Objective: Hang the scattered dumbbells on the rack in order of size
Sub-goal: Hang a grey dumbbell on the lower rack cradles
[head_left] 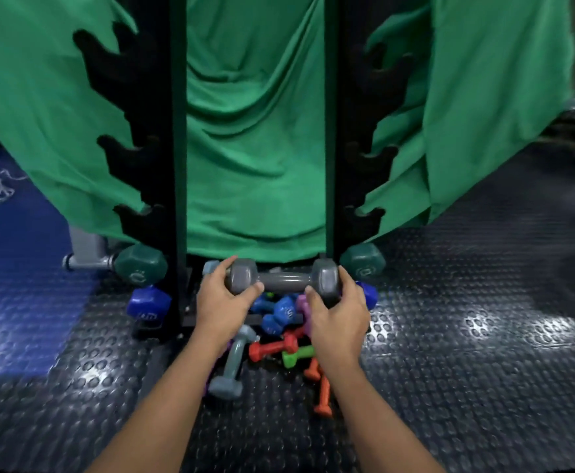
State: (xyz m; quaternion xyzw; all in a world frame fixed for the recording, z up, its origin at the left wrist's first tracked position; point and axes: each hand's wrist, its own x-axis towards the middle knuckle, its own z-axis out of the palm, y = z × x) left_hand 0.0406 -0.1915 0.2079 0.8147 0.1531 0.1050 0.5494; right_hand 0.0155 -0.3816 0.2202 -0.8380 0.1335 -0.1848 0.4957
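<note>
At the centre of the frame, the left hand (223, 298) and right hand (339, 307) each curl round one hexagonal head of a dark grey dumbbell (284, 279), held level between the black notched rack uprights (177, 165). Directly beneath lies a heap of small dumbbells: blue (281, 314), red (272, 348), bright green (298, 356), orange (322, 392) and pale grey (233, 363), on studded black rubber flooring (467, 336). A dark green dumbbell (141, 264) and a deep blue dumbbell (148, 303) sit on the lowest pegs, with draped green cloth (255, 148) behind.

Dim room, cool cast. Overhead light: white glare patches on studded floor (484, 336) well right of fingers, more left of them on mat (23, 302). Cloth (255, 148) above fingers evenly lit, soft fold shadows. Rack (177, 131) near-black, detail lost. Hands sharp; pile below fingers in shade. Motion blur at far right edge. Wide-angle bowing: uprights splay toward top, corners vignetted.
</note>
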